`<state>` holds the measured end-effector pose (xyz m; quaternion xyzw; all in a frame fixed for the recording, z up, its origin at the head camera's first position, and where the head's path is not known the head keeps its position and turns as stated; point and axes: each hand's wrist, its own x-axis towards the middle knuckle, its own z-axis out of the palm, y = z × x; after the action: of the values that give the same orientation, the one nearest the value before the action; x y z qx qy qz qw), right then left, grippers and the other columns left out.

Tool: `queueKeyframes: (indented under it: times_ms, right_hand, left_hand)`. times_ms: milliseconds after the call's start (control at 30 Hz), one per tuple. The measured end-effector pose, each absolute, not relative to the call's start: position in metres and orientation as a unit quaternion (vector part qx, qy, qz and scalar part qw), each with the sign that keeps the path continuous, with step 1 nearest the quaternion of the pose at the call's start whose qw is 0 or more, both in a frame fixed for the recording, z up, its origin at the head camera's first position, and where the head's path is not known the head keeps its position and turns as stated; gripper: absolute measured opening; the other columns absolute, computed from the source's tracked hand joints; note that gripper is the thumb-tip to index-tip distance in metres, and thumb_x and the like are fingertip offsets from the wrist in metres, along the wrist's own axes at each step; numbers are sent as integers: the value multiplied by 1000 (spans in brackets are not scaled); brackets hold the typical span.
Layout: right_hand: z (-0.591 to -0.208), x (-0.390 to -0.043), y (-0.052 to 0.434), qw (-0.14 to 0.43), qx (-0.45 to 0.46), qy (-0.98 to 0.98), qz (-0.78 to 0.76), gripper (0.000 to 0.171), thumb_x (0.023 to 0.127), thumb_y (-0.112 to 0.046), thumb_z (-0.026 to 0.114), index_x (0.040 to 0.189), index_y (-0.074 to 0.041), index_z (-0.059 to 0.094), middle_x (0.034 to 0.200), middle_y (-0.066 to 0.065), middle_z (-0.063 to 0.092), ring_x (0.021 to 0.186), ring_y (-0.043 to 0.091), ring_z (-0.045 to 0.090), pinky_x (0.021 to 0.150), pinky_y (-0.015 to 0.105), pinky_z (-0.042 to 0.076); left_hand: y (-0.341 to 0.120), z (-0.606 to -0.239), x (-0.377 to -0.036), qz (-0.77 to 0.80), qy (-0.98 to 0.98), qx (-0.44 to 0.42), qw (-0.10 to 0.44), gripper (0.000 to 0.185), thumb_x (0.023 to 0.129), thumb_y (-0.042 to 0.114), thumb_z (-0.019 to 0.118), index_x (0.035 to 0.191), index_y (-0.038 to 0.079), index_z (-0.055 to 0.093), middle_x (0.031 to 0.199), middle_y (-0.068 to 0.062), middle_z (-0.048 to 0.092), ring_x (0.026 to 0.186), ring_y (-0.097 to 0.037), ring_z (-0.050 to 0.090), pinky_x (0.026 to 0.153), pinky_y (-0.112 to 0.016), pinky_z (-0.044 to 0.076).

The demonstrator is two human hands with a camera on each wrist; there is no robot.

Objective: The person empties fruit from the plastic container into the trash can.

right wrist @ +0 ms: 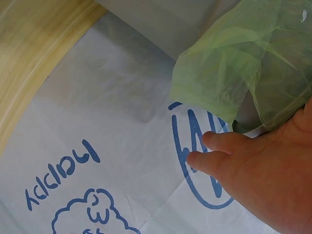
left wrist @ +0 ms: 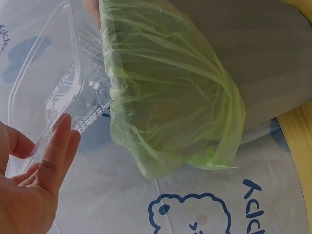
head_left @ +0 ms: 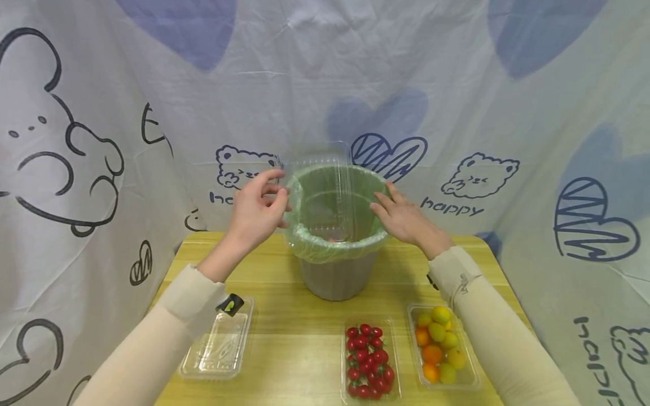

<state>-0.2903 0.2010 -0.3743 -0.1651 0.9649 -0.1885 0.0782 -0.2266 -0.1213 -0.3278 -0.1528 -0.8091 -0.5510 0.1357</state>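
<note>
My left hand (head_left: 260, 204) pinches the edge of a clear plastic container (head_left: 341, 189) between thumb and fingers. In the left wrist view the container (left wrist: 66, 95) stands tilted beside the bin's mouth. A green bag (head_left: 337, 252) lines the grey bin (head_left: 336, 279), its edge folded down outside the rim. On the right side of that rim lies my right hand (head_left: 403, 219), fingers extended. In the right wrist view, two fingertips (right wrist: 202, 161) of this hand reach past the bag's edge. Something small and reddish shows through the container; what it is I cannot tell.
Across the front of the wooden table (head_left: 294, 338) stand an empty clear tray (head_left: 218, 352), a tray of cherry tomatoes (head_left: 369, 361) and a tray of yellow and orange citrus fruits (head_left: 442, 347). A printed white curtain (head_left: 284, 107) hangs behind and at both sides.
</note>
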Motion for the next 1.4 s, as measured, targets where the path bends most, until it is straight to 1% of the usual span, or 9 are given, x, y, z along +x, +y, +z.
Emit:
queueKeyframes:
  times_ms: [100, 300, 433, 533, 667, 733, 967, 1400]
  right_hand:
    - [-374, -290, 201, 78, -162, 965, -189, 71, 113, -54, 16, 169, -10, 19, 178, 16, -10, 162, 48, 4, 128, 73, 9]
    - [-373, -288, 199, 77, -160, 966, -190, 70, 113, -52, 17, 169, -10, 19, 178, 16, -10, 163, 48, 4, 128, 73, 8]
    - [-372, -288, 198, 77, -162, 965, -190, 70, 113, -52, 17, 169, -10, 19, 178, 16, -10, 163, 47, 4, 129, 73, 7]
    - [-372, -288, 199, 75, -164, 965, -192, 70, 113, -52, 17, 169, -10, 19, 178, 16, -10, 163, 48, 4, 128, 73, 7]
    - [-372, -289, 200, 76, -165, 964, -193, 70, 114, -52, 17, 169, -10, 19, 178, 16, -11, 163, 47, 4, 128, 73, 7]
    - [-373, -289, 201, 77, -165, 964, -193, 70, 114, -52, 16, 169, -10, 18, 178, 16, -10, 163, 47, 3, 128, 73, 7]
    - [-373, -288, 202, 76, -167, 964, -191, 71, 113, -53, 15, 169, -10, 19, 178, 17, -10, 162, 48, 4, 129, 73, 8]
    - [-373, -288, 200, 74, -169, 963, -196, 71, 113, -53, 16, 169, -10, 19, 177, 17, -11, 163, 46, 1, 128, 73, 9]
  left_hand:
    - [-123, -328, -221, -547, -812, -152, 135, 45, 103, 6, 55, 147, 5, 56, 119, -24, 75, 85, -40, 77, 54, -36, 64]
    - [-127, -331, -208, -554, -806, -160, 132, 44, 103, 6, 55, 146, 6, 56, 119, -23, 75, 84, -41, 77, 55, -40, 64]
    - [-131, -337, -199, -560, -801, -164, 130, 42, 103, 3, 55, 144, 5, 57, 119, -24, 75, 83, -38, 77, 55, -38, 65]
    - [-134, -342, -193, -556, -804, -166, 129, 41, 103, 3, 55, 144, 5, 58, 120, -26, 74, 81, -27, 77, 55, -37, 65]
    - [-137, -350, -185, -557, -805, -164, 123, 41, 102, 1, 56, 143, 5, 59, 120, -26, 74, 78, -12, 74, 56, -36, 65]
    - [-139, -354, -181, -561, -804, -159, 120, 41, 102, 0, 56, 142, 4, 59, 119, -27, 74, 77, -9, 74, 56, -36, 65]
    - [-141, -373, -170, -568, -803, -143, 113, 42, 100, -4, 58, 141, 2, 59, 118, -27, 75, 75, -8, 74, 55, -36, 65]
    - [-149, -409, -152, -581, -802, -115, 83, 40, 100, -4, 57, 139, 4, 61, 118, -25, 75, 79, -9, 75, 57, -36, 65]
